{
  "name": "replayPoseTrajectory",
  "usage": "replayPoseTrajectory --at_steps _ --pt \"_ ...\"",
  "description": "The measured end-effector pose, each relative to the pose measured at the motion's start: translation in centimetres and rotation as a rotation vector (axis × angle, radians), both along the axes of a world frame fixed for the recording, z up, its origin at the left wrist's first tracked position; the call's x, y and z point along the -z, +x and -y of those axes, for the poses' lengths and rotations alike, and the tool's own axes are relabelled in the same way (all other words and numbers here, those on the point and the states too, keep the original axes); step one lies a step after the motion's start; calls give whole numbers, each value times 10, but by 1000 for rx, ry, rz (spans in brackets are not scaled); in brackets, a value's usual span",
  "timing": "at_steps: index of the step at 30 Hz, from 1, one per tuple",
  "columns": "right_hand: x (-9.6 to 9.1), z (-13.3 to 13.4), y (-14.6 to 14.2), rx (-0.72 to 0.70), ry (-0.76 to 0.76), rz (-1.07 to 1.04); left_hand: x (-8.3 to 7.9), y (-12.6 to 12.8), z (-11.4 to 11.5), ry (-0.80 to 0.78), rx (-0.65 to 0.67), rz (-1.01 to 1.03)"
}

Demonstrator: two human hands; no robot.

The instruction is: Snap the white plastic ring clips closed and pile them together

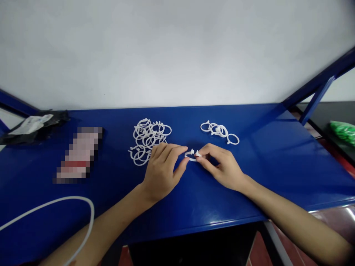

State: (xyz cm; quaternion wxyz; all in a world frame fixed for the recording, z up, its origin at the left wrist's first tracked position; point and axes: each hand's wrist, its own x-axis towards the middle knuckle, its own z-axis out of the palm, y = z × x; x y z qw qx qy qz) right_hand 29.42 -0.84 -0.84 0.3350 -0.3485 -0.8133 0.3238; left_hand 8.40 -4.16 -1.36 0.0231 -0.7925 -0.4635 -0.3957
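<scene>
Item: white plastic ring, open, held over the blue table, btwn. both hands. It runs approx. left to right; its two ends stand apart, gap on the far side, toward R end. R hand is the closer one to that gap: thumb and index pinched on the ring's R end. L hand is at the opposite end, thumb and index tips apart, ring's L side btwn. or against them; can't tell from where I stand if they grip.

Beyond: larger pile of rings, far side of L hand; smaller group of rings, far side of R hand, well apart from the pile. Further left: blurred flat item, black packet.
</scene>
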Motion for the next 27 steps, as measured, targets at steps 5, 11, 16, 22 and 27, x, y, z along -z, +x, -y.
replayPoseTrajectory --at_steps 5,11,16,22,27 --pt "5 1 -2 -27 16 -30 4 4 1 -43 40 -5" --pt "5 1 0 41 -18 -79 4 5 1 -59 56 27" --pt "6 1 0 -29 7 -89 6 7 2 -62 77 35" --pt "7 5 0 -117 102 -60 9 11 7 43 99 14" --pt "5 7 0 -182 209 33 10 14 9 131 125 -68"
